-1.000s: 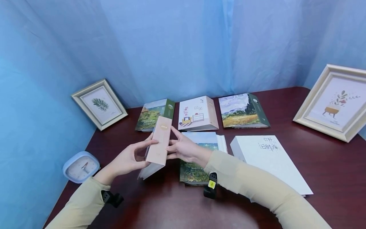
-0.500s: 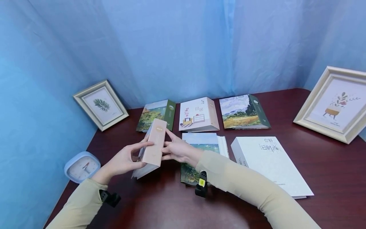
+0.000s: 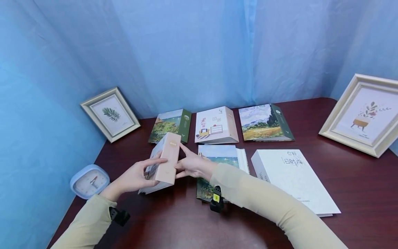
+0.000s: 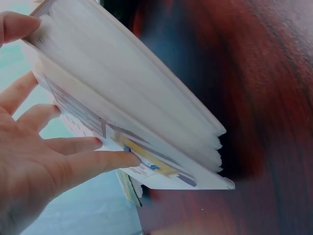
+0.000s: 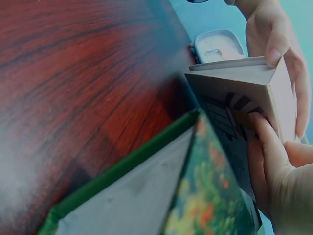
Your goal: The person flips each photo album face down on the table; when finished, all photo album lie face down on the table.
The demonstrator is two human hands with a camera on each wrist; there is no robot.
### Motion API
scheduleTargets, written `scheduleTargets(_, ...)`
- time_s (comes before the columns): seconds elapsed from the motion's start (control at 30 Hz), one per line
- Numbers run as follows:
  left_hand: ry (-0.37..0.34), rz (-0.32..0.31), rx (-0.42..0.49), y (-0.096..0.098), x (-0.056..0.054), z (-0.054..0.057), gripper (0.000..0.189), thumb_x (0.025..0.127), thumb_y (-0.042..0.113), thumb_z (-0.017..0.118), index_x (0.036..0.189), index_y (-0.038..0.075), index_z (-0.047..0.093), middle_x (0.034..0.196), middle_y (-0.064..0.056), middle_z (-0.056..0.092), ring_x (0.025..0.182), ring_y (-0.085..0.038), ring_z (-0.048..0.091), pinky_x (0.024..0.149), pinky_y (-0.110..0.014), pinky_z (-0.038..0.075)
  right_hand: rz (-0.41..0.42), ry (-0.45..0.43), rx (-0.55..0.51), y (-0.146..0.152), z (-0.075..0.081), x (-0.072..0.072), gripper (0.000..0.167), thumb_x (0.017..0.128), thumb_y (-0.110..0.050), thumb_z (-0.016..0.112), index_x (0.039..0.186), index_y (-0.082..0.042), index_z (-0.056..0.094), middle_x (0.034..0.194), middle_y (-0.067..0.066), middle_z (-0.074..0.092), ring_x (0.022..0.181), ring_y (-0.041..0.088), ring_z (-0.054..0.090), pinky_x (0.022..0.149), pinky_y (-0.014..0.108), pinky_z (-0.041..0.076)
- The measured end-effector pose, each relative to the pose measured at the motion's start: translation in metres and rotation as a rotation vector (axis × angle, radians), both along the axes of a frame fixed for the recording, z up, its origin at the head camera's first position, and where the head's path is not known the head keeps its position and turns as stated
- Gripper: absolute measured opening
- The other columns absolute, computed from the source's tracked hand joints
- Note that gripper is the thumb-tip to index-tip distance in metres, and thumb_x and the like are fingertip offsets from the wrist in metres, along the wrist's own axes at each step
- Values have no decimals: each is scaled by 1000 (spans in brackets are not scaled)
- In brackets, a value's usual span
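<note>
A thick photo album (image 3: pixel 168 162) with a pale pink spine stands tilted, spine up, its page edges towards the table. My left hand (image 3: pixel 133 176) grips it from the left; in the left wrist view its thumb (image 4: pixel 19 25) lies at the end of the white pages and several fingers spread over the illustrated cover (image 4: pixel 78 105). From the right, my right hand (image 3: pixel 194 164) holds the opposite cover and the spine; the right wrist view has its fingers (image 5: pixel 266 142) against that cover. Below the right forearm lies a landscape-painted photo album (image 3: pixel 217 155), partly hidden.
Three albums line the back: a green-spined one (image 3: pixel 169 121), a pink-spined one (image 3: pixel 214 124) and a wheat-field one (image 3: pixel 261 122). A large white album (image 3: pixel 295 180) lies right. Two picture frames (image 3: pixel 110 114) (image 3: pixel 362 114) stand at the sides. A blue clock (image 3: pixel 90 181) is left.
The held album has come down a little and shifted left, its cover on the left showing more. Both hands have moved with it, the right forearm sliding left.
</note>
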State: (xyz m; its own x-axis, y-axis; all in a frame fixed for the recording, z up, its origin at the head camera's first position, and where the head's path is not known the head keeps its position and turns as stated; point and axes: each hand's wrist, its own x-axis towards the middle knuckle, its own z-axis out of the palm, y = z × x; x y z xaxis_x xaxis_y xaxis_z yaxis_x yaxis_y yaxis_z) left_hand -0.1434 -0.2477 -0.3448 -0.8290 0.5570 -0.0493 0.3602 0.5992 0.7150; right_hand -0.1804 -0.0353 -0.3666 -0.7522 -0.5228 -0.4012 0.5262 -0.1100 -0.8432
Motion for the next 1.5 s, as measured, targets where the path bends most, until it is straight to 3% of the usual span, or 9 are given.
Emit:
scheduleTargets(0.27,75,-38,-99,3,-1,-8,63,79,9,73,137,17,52,155,-16,25,139,-39,29,92,-44,42,-12,-20,41,1,-3,2,91,92,16,42,153,-32,-4,130,36,44,117,46,52,92,57,45)
scheduleTargets(0.57,85,-59,-189,9,2,-11,61,77,12,73,135,14,54,153,-18,28,139,-42,27,103,-58,35,-11,-37,94,0,-6,6,87,94,11,43,153,-26,-8,130,37,44,118,49,50,91,59,45)
scheduleTargets(0.83,68,-114,-236,13,1,-14,60,76,10,72,134,10,55,152,-20,29,138,-48,24,109,-61,23,-12,-51,70,-3,-9,14,88,91,14,42,152,-20,-11,137,39,30,126,55,37,94,65,38)
scheduleTargets(1.1,98,-139,-248,15,2,-15,61,75,8,71,134,6,55,150,-25,29,136,-50,25,109,-62,23,10,-36,87,5,-6,14,81,95,6,45,153,-18,-7,143,38,24,127,57,34,97,62,39)
scheduleTargets(1.33,90,-121,-291,19,5,-14,62,74,8,71,134,9,55,151,-24,28,134,-56,23,105,-64,27,26,6,125,13,-1,18,77,95,2,50,153,-14,2,142,38,28,124,55,39,95,56,44)
scheduleTargets(1.5,104,-130,-341,21,8,-13,62,73,8,72,133,8,56,150,-26,30,131,-59,25,104,-65,29,34,56,97,20,4,22,75,94,2,51,153,-10,6,141,36,32,124,48,45,98,53,43)
